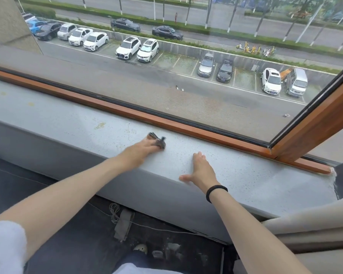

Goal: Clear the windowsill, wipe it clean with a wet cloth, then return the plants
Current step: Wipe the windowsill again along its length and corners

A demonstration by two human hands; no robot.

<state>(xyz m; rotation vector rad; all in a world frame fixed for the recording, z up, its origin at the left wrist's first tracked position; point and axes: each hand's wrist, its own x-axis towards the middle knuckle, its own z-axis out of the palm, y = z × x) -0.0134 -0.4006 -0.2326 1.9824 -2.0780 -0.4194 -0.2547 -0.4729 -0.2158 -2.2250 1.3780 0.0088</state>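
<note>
A long pale grey windowsill (71, 119) speckled with dirt runs across the view under a wooden window frame. My left hand (141, 150) presses a small dark cloth (158, 141) onto the sill near its middle; the cloth bunches under my fingers and the hand looks blurred. My right hand (201, 171) rests flat on the sill to the right, fingers straight, thumb out at the sill's front edge, a black band on its wrist. No plants are in view.
The wooden window frame (166, 123) borders the sill's far side and rises at the right (315, 119). A curtain (315, 230) hangs at the lower right. Below the sill is a dark floor with a cable (114, 211) and debris.
</note>
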